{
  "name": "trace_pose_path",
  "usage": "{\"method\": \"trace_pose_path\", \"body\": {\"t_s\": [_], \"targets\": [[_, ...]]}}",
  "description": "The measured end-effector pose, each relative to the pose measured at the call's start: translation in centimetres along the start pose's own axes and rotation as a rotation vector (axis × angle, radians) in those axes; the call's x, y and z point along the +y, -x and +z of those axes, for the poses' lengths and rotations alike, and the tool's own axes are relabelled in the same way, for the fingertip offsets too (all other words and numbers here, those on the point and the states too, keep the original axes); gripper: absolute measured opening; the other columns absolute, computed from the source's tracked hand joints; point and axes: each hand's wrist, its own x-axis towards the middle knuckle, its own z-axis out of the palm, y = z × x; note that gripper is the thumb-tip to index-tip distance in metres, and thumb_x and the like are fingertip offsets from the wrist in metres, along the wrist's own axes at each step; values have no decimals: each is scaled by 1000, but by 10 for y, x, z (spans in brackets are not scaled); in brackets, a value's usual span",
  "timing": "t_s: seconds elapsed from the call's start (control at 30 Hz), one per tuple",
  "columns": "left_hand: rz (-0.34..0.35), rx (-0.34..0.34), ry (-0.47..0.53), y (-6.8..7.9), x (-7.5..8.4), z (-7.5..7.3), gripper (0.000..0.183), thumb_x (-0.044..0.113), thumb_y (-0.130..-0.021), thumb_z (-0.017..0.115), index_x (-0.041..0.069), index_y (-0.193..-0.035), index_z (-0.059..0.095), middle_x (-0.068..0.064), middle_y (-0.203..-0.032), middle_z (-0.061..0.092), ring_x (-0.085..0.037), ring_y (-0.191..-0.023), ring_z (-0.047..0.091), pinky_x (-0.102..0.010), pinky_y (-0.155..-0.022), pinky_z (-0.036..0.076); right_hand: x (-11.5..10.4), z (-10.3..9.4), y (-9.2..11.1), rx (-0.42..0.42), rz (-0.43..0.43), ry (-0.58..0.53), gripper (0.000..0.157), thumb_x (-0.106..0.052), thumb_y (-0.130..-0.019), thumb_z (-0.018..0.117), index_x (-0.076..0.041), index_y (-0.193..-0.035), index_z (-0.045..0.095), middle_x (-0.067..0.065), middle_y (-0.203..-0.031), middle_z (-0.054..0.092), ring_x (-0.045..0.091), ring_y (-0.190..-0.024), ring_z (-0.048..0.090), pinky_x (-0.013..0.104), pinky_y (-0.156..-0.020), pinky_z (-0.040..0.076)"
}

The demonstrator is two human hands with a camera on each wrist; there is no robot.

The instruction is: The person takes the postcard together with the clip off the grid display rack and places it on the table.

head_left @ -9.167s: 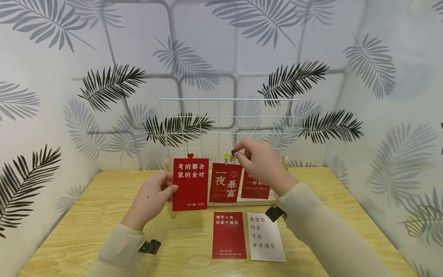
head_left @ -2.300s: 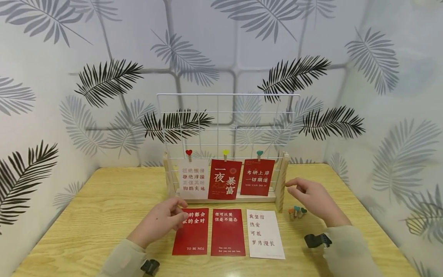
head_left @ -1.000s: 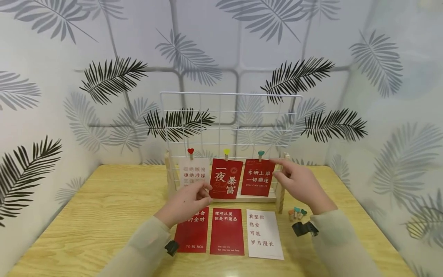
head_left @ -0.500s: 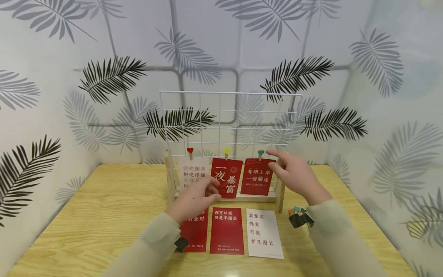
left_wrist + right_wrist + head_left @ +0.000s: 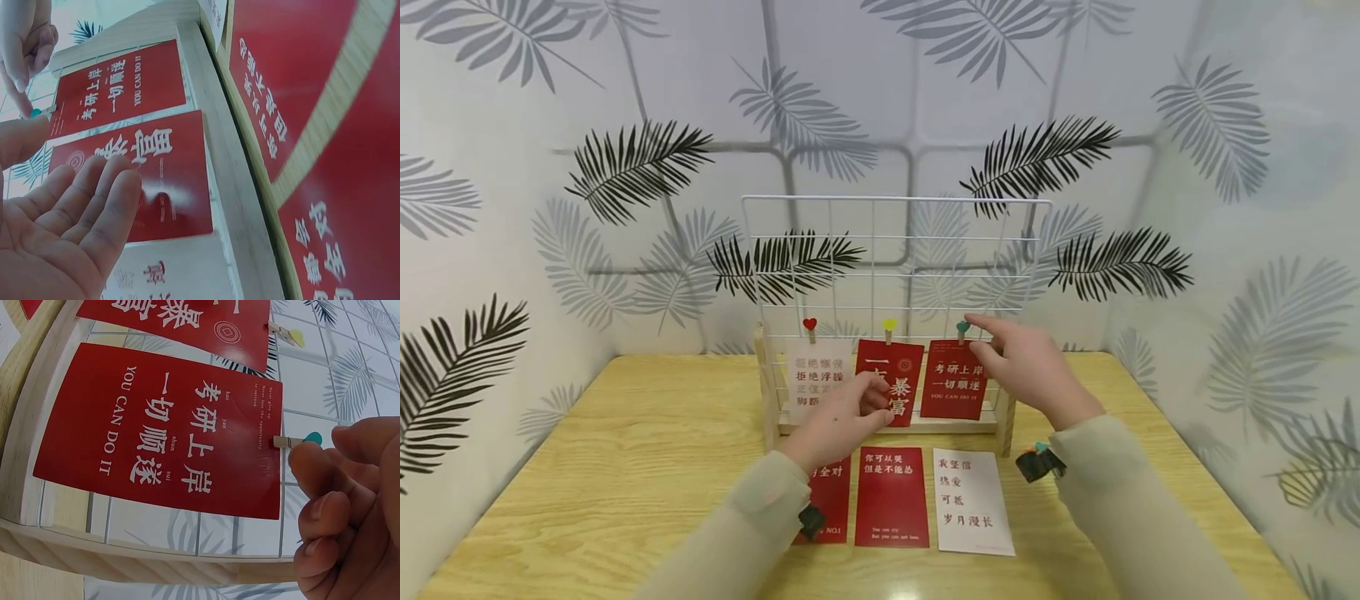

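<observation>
My right hand (image 5: 1030, 362) is beside the teal heart clothespin (image 5: 962, 327), its index fingertip at the heart and the thumb apart below. In the right wrist view the clothespin (image 5: 289, 442) holds the top edge of a red card (image 5: 162, 431). My left hand (image 5: 69, 231), fingers loosely bent and holding nothing, hovers before the middle red card (image 5: 181, 181), partly hiding it. A yellow heart clothespin (image 5: 890, 326) holds that card. The white card (image 5: 805, 358) at left hangs from a red heart clothespin (image 5: 810, 324).
A white wire grid (image 5: 872, 275) stands in a wooden base (image 5: 951, 426). Before it lie a half-hidden red card (image 5: 835, 500), another red card (image 5: 891, 500) and a white card (image 5: 973, 504). Spare clothespins (image 5: 1041, 447) are mostly hidden by the right wrist strap (image 5: 1036, 467).
The card once in my left hand lies on the table. The right hand has come from the right to the teal clothespin; the left hand has moved right and up, before the middle card.
</observation>
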Motion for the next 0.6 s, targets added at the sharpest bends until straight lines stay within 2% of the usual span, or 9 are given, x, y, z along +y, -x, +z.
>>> {"method": "trace_pose_path", "body": {"t_s": [0.27,0.43,0.6], "targets": [[-13,-33,40,-10,4,14,43,28,-98,66,15,-138,54,-3,-123,65,-18,-109,61,-41,-94,52,-6,2,-6,1,23,43,50,-35,-105,52,-22,-153,45,0,-60,51,17,-47,44,34,-46,41],[-33,-47,57,-15,7,21,48,32,-99,66,16,-142,51,-3,-128,63,-19,-116,60,-42,-98,50,-8,5,-10,-12,46,29,49,-35,-106,51,-23,-153,46,0,-60,53,18,-48,49,33,-45,41],[-51,-56,72,-21,8,27,51,32,-98,66,15,-143,50,-4,-130,62,-20,-117,59,-43,-97,50,-9,11,-14,8,72,-2,47,-36,-106,51,-22,-151,49,1,-57,49,19,-47,46,33,-44,42]]}}
